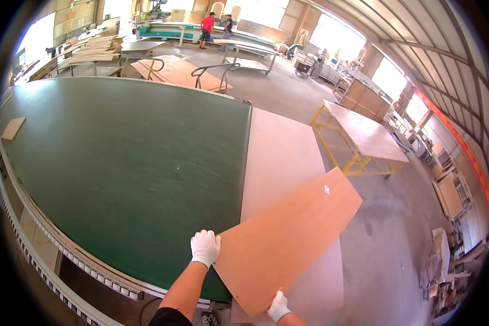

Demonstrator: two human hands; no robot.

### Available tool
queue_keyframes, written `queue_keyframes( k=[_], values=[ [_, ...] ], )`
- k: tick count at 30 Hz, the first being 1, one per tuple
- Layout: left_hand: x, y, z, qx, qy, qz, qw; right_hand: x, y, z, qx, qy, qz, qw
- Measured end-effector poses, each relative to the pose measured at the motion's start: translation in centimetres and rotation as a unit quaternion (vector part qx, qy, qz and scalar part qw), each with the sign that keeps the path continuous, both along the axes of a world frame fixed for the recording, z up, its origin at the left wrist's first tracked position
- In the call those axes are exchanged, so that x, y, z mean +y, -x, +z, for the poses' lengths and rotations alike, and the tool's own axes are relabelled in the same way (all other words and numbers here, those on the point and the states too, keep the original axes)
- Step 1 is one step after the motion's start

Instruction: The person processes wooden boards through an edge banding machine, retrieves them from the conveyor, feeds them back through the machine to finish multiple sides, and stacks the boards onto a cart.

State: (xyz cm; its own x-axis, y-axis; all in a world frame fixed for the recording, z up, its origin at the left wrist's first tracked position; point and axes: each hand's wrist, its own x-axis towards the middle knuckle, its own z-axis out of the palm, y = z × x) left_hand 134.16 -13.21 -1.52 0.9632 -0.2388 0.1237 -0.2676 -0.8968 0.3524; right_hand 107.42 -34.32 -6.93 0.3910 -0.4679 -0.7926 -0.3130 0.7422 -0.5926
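A brown wooden panel (290,233) with a small white label near its far end lies slantwise in front of me. My left hand (205,247), in a white glove, is closed on the panel's left edge, over the corner of the green belt (146,157). Gripping the near edge is my right hand (279,307), gloved too, with the thumb on top and the other fingers hidden beneath. Under the panel, a larger pale pinkish board (282,146) extends along the belt's right end.
A small pale wooden piece (13,129) rests on the belt's far left. To the right stands a yellow-framed table (364,130) with a board on top. Two people (207,28) stand by a long machine (174,31) at the back. Wooden sheets (182,72) lie beyond the belt.
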Motion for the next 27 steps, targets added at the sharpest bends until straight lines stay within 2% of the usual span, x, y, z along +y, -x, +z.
queue_keyframes(
  k=[2,3,4,6,11,12,14,18,20,21,23,24,27],
  values=[
    [-0.3,2.1,1.1,0.051,0.062,0.009,0.997,-1.3,2.2,-0.5,-0.045,0.021,-0.059,0.997],
    [-0.2,2.9,3.0,0.111,0.049,-0.004,0.993,-2.4,3.4,-1.0,-0.049,0.017,-0.062,0.997],
    [-0.1,3.7,4.6,0.109,0.045,-0.007,0.993,-3.7,4.9,-1.5,-0.025,0.03,-0.033,0.999],
    [-0.4,4.7,7.9,0.194,-0.013,-0.063,0.979,-4.0,6.4,-0.6,-0.013,0.039,-0.008,0.999],
    [-0.2,9.2,9.6,0.062,-0.024,-0.054,0.996,-2.5,10.1,5.3,-0.02,0.109,0.034,0.993],
    [0.3,10.2,9.9,0.043,-0.023,-0.053,0.997,-3.0,10.9,2.8,-0.037,0.095,0.025,0.994],
    [1.3,12.2,10.2,0.032,-0.043,-0.049,0.997,-3.8,13.3,-3.6,0.021,0.149,0.125,0.981],
    [4.3,15.7,12.0,0.062,-0.07,-0.019,0.995,-0.2,15.3,0.3,-0.068,0.159,0.074,0.982],
    [6.1,17.0,11.4,0.024,-0.076,-0.032,0.996,0.2,16.4,0.7,-0.067,0.188,0.18,0.963],
    [7.4,17.2,11.5,0.015,-0.083,-0.043,0.995,0.8,16.1,1.6,-0.074,0.183,0.166,0.966],
    [9.3,19.1,11.0,0.09,-0.165,-0.085,0.979,0.4,16.8,3.7,-0.159,0.153,0.166,0.961],
    [11.5,18.7,7.7,-0.053,-0.11,-0.136,0.983,0.4,15.9,3.3,-0.168,0.154,0.157,0.961],
    [12.5,20.7,7.8,-0.049,-0.055,-0.143,0.987,-0.7,14.1,-0.9,-0.196,0.198,0.155,0.948]
  ],
)
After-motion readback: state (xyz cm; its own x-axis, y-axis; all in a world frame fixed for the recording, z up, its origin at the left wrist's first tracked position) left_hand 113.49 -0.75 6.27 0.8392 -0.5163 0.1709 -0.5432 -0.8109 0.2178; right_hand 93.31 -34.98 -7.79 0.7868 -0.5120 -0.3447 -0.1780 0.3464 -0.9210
